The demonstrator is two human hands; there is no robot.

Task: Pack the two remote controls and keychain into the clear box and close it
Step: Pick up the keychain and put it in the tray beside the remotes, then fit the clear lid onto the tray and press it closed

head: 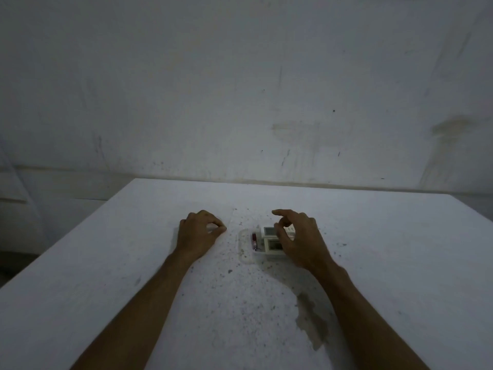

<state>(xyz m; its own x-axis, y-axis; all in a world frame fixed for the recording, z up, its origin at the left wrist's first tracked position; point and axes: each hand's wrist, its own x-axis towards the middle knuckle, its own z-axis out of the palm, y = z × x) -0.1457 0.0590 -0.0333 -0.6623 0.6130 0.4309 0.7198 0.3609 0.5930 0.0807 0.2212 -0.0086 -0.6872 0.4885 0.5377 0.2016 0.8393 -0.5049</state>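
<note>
With both remotes (272,240) and the red keychain (254,240) apparently in the clear box (246,249) mid-table (106,263), only closing left: right hand (301,240) spread loosely above, left hand (198,232) curled, empty, well apart.

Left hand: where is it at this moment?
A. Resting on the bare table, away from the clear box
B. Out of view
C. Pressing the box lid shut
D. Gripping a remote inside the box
A: the left hand rests curled on the table, apart from the clear box, which sits under the right hand.
</note>
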